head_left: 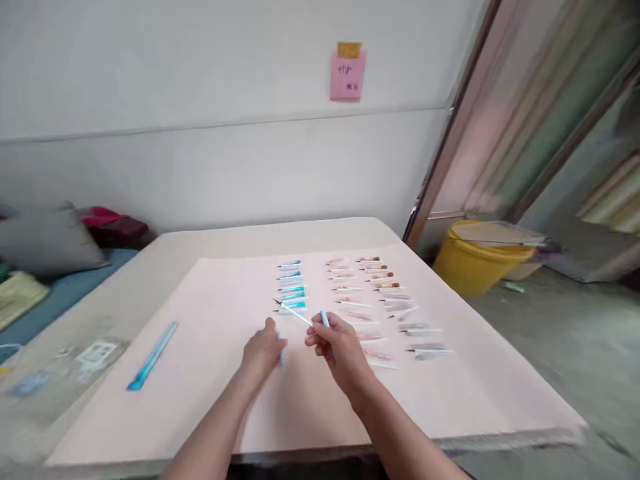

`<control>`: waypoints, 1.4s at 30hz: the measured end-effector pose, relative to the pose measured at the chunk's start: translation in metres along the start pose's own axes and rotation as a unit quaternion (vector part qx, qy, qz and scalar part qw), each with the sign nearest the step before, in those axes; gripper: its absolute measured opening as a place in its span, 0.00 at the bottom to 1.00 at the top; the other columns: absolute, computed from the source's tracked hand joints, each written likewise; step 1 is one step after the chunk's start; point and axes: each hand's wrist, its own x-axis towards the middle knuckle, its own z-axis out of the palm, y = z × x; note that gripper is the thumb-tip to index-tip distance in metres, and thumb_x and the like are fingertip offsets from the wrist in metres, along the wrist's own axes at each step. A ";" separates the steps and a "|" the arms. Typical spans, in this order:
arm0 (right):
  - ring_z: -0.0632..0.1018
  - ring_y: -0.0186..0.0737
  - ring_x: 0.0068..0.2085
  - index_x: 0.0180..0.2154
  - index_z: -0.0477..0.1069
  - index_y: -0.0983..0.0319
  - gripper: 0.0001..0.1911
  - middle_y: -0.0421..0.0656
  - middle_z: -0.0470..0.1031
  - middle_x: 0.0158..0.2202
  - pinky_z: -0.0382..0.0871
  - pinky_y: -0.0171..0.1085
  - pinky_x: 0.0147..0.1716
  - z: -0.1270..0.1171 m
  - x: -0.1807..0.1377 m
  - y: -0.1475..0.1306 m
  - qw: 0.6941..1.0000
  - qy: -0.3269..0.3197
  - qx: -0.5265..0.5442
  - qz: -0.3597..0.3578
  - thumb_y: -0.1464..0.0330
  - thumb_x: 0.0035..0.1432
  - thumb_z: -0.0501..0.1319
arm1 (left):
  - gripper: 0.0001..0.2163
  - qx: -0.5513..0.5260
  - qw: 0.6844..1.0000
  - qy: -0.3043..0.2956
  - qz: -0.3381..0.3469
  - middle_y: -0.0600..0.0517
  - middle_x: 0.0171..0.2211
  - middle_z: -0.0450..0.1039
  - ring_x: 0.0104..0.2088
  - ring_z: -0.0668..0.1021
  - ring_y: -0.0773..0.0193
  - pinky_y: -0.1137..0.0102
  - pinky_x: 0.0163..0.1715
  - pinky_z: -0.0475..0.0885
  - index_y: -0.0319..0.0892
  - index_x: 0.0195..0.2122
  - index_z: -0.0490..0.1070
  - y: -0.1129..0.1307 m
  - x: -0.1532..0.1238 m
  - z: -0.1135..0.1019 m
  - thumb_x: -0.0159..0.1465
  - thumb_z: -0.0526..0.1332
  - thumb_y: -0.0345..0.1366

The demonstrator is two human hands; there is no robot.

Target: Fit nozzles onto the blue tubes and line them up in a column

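Fingers of the right hand (pixel 345 343) are pinching a thin white stick (pixel 299 316) narrowly near its lower end, and its dark tip is pointing up and to the left, over the blue-ended pieces (pixel 290 276). A light blue piece (pixel 325 319) is also poking up from this grip. The left hand (pixel 261 348) is hovering just beside, its fingers bending inward near a pale bluish strip (pixel 281 350); whether they are holding that strip, I cannot tell. Beyond the hands, the blue-ended pieces are lying in a column on a pale pink sheet (pixel 220 293). To their right, pale packets (pixel 345 289) are forming a second column, and brown-ended pieces (pixel 384 275) are starting a third, with greyish packets (pixel 423 328) lying nearer. Well apart on the left, a long blue packet (pixel 154 357) is resting at a slant. A yellow bucket (pixel 460 263) is standing beyond the table's right edge, and a pink note (pixel 349 77) is hanging on the wall.
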 end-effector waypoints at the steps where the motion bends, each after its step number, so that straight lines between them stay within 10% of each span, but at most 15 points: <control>1: 0.74 0.32 0.26 0.33 0.66 0.63 0.07 0.41 0.71 0.28 0.57 0.28 0.22 0.000 -0.001 -0.001 1.000 -0.001 0.004 0.002 0.68 0.50 0.61 | 0.17 -0.003 1.000 0.000 -0.007 0.44 0.31 0.72 0.37 0.75 0.49 0.63 0.35 0.62 0.43 0.43 0.63 0.004 0.001 0.002 0.50 0.58 0.29; 8: 0.73 0.30 0.26 0.34 0.67 0.62 0.09 0.41 0.72 0.28 0.56 0.28 0.21 0.000 -0.004 -0.005 0.999 -0.016 0.027 -0.008 0.67 0.50 0.63 | 0.13 -0.222 0.974 -0.053 -0.009 0.52 0.26 0.71 0.26 0.75 0.65 0.72 0.27 0.66 0.43 0.45 0.63 0.027 -0.011 0.003 0.58 0.53 0.34; 13: 0.73 0.30 0.26 0.35 0.66 0.62 0.09 0.40 0.72 0.28 0.57 0.28 0.22 0.004 -0.007 -0.005 0.999 -0.037 0.025 -0.014 0.66 0.52 0.62 | 0.07 -0.648 0.746 -0.133 -0.075 0.51 0.27 0.70 0.26 0.72 0.71 0.76 0.27 0.67 0.38 0.30 0.69 0.036 -0.040 0.003 0.53 0.62 0.36; 16: 0.73 0.31 0.25 0.35 0.67 0.62 0.09 0.41 0.73 0.28 0.57 0.29 0.22 0.006 -0.009 -0.003 0.999 -0.041 0.009 -0.020 0.66 0.52 0.63 | 0.06 -0.700 0.699 -0.123 -0.080 0.50 0.27 0.71 0.26 0.73 0.70 0.76 0.26 0.68 0.37 0.29 0.69 0.039 -0.051 0.005 0.52 0.64 0.33; 42: 0.74 0.36 0.28 0.35 0.67 0.61 0.07 0.39 0.72 0.27 0.66 0.35 0.28 0.010 -0.011 0.002 0.989 -0.021 -0.109 -0.095 0.66 0.53 0.61 | 0.04 -0.719 0.689 -0.068 -0.061 0.48 0.26 0.73 0.27 0.75 0.66 0.70 0.31 0.70 0.38 0.27 0.68 0.043 -0.059 0.005 0.54 0.61 0.33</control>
